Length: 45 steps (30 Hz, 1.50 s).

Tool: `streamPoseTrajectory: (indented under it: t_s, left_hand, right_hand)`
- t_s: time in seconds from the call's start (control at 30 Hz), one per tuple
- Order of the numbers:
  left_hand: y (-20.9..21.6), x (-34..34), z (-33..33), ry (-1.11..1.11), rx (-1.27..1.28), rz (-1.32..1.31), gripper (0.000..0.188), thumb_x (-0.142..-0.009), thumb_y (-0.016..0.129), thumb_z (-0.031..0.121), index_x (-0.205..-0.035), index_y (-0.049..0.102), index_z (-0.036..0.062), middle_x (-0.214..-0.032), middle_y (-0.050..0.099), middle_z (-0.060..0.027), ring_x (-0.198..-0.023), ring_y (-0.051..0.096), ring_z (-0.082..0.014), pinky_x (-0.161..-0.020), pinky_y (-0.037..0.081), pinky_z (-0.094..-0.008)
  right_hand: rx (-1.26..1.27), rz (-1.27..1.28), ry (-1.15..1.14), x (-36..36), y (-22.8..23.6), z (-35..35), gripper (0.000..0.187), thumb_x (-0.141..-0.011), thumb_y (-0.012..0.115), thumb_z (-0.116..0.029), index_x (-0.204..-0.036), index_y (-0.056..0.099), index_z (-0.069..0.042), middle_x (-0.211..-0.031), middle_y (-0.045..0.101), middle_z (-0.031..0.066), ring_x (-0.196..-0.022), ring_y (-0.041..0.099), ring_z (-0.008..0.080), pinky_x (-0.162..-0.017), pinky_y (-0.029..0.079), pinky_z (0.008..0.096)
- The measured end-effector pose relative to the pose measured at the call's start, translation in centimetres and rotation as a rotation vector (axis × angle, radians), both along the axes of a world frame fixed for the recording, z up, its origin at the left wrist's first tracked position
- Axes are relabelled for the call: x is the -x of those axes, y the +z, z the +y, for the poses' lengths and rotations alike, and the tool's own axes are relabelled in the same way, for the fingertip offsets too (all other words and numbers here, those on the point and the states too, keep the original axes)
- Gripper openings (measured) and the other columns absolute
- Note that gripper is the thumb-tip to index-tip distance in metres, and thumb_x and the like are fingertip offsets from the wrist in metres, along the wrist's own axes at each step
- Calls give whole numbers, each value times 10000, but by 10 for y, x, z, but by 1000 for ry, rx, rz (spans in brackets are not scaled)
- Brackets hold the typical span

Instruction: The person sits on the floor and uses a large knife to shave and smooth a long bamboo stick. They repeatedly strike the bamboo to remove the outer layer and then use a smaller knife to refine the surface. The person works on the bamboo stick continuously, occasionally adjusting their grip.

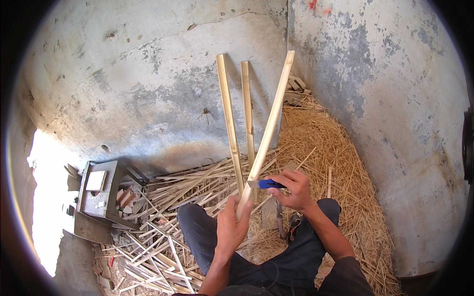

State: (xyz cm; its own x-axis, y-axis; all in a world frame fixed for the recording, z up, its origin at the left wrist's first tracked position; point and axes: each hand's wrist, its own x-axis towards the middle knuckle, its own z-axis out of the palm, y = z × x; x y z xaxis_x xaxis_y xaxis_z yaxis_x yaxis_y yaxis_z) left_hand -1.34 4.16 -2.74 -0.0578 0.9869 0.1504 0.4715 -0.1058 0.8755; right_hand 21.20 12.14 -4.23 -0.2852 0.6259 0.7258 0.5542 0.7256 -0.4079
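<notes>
My left hand [232, 224] is closed around the lower end of a long pale bamboo strip [270, 126], which slants up and away to the right. In my right hand [294, 190] is a utility knife [269, 184] with a blue handle. Its short metal blade lies against the strip, just above my left hand. Beyond the hands, a second bamboo strip [228, 108] and a third bamboo strip [248, 106] stand upright, close to the wall. The lower end of the third one is hidden.
Cut strips [153, 246] lie heaped at the left, and a mound of straw-like shavings [316, 133] fills the corner at right. A worn grey wooden stool-like frame [106, 190] lies at far left. Peeling walls [163, 74] rise ahead and at right. My bent legs [197, 232] flank the work.
</notes>
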Motion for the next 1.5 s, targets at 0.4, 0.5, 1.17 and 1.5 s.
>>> streamPoseTrajectory:
  t_s: [0.4,0.5,1.17,1.5]
  left_hand:
    - [1,-10,3,66,-26,72,272,-1041,729,286,-1081,629,36,-636,660,-186,-569,682,-387,-544,489,-461]
    - [2,-10,2,64,-16,68,272,-1042,726,282,-1081,628,31,-638,657,-197,-577,681,-398,-551,488,-474]
    - [-9,-4,-14,55,-37,30,257,-1052,718,241,-1056,617,5,-646,643,-231,-574,684,-417,-531,490,-462]
    - [-8,13,-37,52,44,37,254,-1047,729,238,-1022,613,13,-632,633,-215,-559,688,-387,-514,488,-425]
  right_hand:
    - [-21,2,-50,2,0,-2,336,-818,900,-316,-1074,833,-109,-783,714,26,-615,621,208,-598,478,357]
    - [-36,-16,-60,1,-1,-3,336,-811,904,-316,-1068,834,-112,-778,714,23,-613,621,204,-595,473,356]
    - [-61,50,-125,1,1,2,290,-828,897,-360,-1011,845,-141,-748,715,13,-597,624,200,-578,460,357]
    - [-39,-38,-148,-2,8,-2,383,-894,844,-448,-1017,849,-86,-776,734,55,-622,645,230,-594,472,356]
